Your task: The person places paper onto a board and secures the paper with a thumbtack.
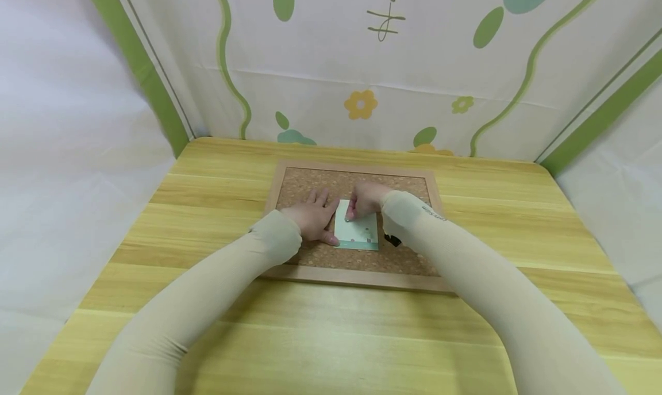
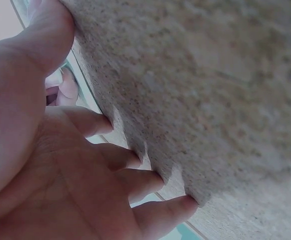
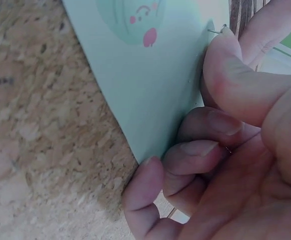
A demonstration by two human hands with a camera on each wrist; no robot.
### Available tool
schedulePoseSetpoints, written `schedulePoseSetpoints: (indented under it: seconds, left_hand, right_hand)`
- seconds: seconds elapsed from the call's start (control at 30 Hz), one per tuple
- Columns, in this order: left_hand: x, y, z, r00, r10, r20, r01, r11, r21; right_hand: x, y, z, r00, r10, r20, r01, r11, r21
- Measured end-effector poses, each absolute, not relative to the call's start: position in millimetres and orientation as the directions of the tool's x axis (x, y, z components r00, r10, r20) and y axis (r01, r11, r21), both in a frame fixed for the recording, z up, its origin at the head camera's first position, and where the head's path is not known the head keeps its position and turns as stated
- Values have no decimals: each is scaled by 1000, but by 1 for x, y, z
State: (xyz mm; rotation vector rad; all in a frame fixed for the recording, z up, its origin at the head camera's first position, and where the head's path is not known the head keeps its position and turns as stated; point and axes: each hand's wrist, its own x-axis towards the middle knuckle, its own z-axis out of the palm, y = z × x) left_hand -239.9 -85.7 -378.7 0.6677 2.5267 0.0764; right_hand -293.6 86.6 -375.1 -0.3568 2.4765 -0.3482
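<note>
A pale green card (image 1: 357,231) with a printed pattern lies on a framed cork board (image 1: 408,261). My left hand (image 1: 312,218) rests on the cork with straight, spread fingers, its thumb and index finger along the card's left edge. In the left wrist view its fingertips (image 2: 188,202) press down on the cork. From above, my right hand (image 1: 366,198) reaches over the card's upper part. The right wrist view has its thumb pinching a thin metal pin (image 3: 215,31), the point at the card's surface; the pin's head is mostly hidden. The other fingers curl against the card's edge.
The board's light wooden frame (image 1: 336,275) lies on a yellow wood-grain table (image 1: 331,332). Behind the table hangs a white cloth (image 1: 310,50) printed with flowers. A small black object (image 1: 392,240) shows beneath the right wrist.
</note>
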Motion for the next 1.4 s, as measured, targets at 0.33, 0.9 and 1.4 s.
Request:
schedulePoseSetpoints:
  seconds: [0.33,0.9,1.4]
  left_hand:
    - [-241,-86,-379,-740,478,-473,452,874,177]
    - [-241,-85,-378,-736,487,-470,468,868,167]
    - [-240,-84,-377,-740,479,-473,458,873,167]
  right_hand:
    - [-293,86,-374,-784,-332,-525,-187,932,-310]
    - [-293,85,-374,-782,-343,-521,-191,927,-324]
    - [-288,82,-372,-791,-361,-493,-256,929,-268]
